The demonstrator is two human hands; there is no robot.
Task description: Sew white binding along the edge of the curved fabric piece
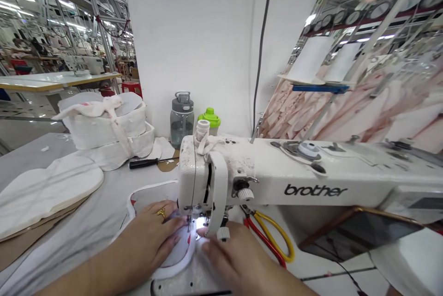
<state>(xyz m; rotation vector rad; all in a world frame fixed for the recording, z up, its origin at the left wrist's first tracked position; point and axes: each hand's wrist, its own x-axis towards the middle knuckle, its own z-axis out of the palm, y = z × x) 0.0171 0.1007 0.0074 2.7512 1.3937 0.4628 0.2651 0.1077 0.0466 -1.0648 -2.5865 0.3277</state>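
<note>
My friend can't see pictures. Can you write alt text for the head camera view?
Two hands, left hand and right hand, press a white fabric piece flat under the needle of a white sewing machine. Scissors lie beside it; two bottles stand behind.

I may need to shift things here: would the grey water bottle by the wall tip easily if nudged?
The grey water bottle stands tall and narrow, so probably tippable. It looks only partly filled, likely light. If it fell, its round body might roll.

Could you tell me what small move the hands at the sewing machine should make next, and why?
Probably ease the white fabric piece a little further under the needle: the left hand lies flat on it and the right hand rests beside the foot.
</note>
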